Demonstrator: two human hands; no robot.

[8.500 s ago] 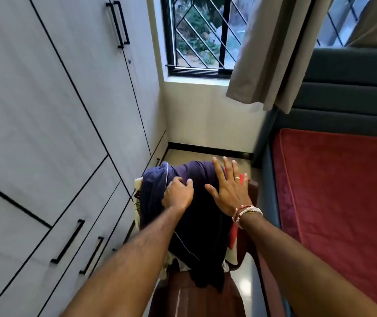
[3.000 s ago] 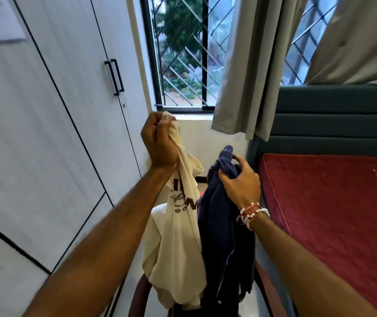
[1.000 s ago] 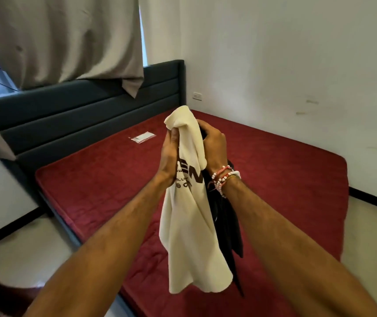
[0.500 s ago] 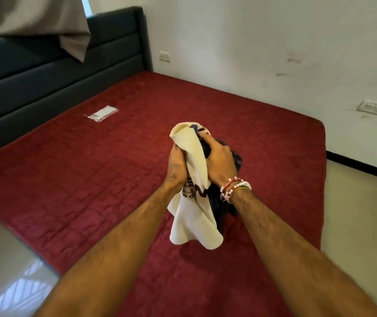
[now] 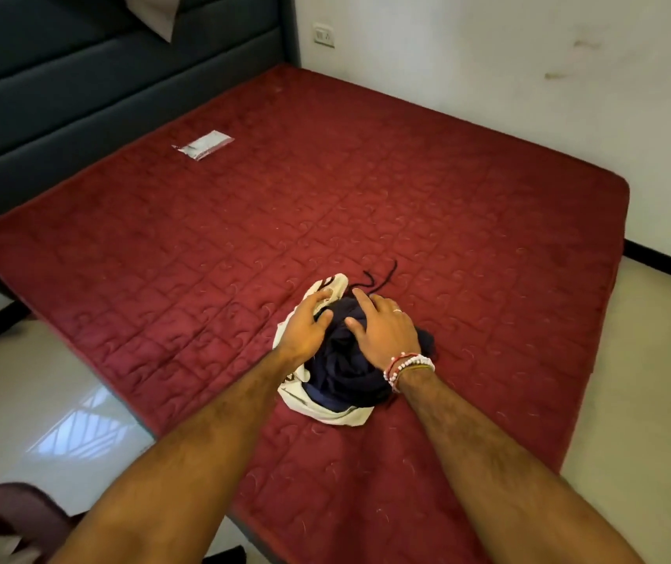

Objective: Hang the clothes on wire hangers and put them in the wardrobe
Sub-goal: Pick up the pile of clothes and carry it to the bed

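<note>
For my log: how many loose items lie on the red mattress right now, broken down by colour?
Cream garment: 1
Navy garment: 1
Silvery-white packet: 1
Total: 3

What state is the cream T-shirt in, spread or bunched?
Bunched: the cream T-shirt lies crumpled on the red mattress, partly under the navy garment.

The clothes pile lies on the mattress, a packet behind it, leftward.
</note>
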